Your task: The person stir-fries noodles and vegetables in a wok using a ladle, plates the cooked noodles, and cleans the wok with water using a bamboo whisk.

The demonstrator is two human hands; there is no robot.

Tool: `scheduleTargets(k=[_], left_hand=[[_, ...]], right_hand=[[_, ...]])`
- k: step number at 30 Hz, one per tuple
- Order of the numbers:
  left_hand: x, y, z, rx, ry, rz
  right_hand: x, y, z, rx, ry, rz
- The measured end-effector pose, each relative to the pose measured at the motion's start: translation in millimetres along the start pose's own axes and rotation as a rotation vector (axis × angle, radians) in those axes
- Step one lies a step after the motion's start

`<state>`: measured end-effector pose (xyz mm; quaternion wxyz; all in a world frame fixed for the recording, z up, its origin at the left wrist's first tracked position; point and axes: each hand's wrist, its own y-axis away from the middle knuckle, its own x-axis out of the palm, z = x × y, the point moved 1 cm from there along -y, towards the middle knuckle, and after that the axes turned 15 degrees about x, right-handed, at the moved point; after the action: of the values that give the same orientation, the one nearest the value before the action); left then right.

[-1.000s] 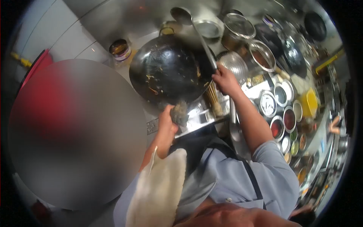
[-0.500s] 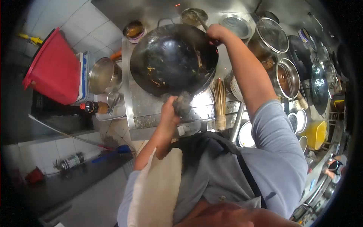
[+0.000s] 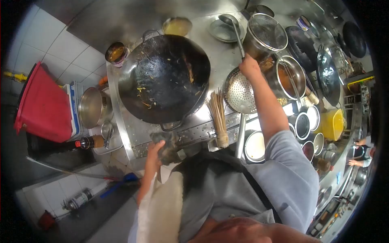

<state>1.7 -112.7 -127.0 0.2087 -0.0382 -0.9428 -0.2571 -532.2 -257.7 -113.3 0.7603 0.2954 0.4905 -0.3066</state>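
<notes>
My right hand (image 3: 250, 67) is closed around the handle of a ladle (image 3: 229, 20), whose bowl hangs over a round metal dish (image 3: 224, 34) at the back. In my left hand (image 3: 152, 154) is a dark grey rag (image 3: 168, 142), partly blurred, just below the near loop handle of the wok. The large black wok (image 3: 164, 81) sits on the steel stove with a few yellow scraps and wet streaks inside. Beside it stands a bamboo brush (image 3: 219, 119), bristles up. A perforated strainer (image 3: 240, 91) lies below my right forearm.
On the right are a pot topped by a mesh sieve (image 3: 267, 32), a pot of reddish liquid (image 3: 287, 79) and a yellow container (image 3: 333, 124). A tin (image 3: 117, 53) and a pan of yellowish liquid (image 3: 177, 26) stand behind the wok. Another person (image 3: 360, 156) is at far right.
My right hand and the ladle have moved right, from the wok's far edge to over the metal dish. My left hand with the rag has drawn back from the wok's near rim. The view has shifted.
</notes>
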Motion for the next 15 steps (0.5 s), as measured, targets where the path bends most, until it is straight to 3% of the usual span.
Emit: scheduleTargets(k=[1,2,4,6,8,12,13,15], left_hand=[[-5,10,3,0.037,-0.048,-0.031],[-13,17,7,0.031,-0.053,-0.045],[-30,31,19,-0.074,-0.058,-0.07],[16,43,1,-0.028,0.041,-0.112],[30,39,1,-0.093,0.184,-0.215],[62,5,2,-0.118,0.465,-0.079],[66,-9,3,-0.116,0.474,-0.079],[73,-30,8,-0.05,0.381,-0.072]], right_hand=[[0,-26,2,0.001,-0.002,0.01],[1,-48,7,0.002,-0.027,0.26],[1,-48,12,0.314,-0.692,0.665],[-5,-60,11,0.451,-1.313,0.881],[-21,-56,8,0.441,-1.599,1.087],[-43,-22,-9,0.42,-1.701,1.142],[-52,-8,-14,0.535,-1.742,1.114],[-67,23,-27,0.47,-1.739,1.17]])
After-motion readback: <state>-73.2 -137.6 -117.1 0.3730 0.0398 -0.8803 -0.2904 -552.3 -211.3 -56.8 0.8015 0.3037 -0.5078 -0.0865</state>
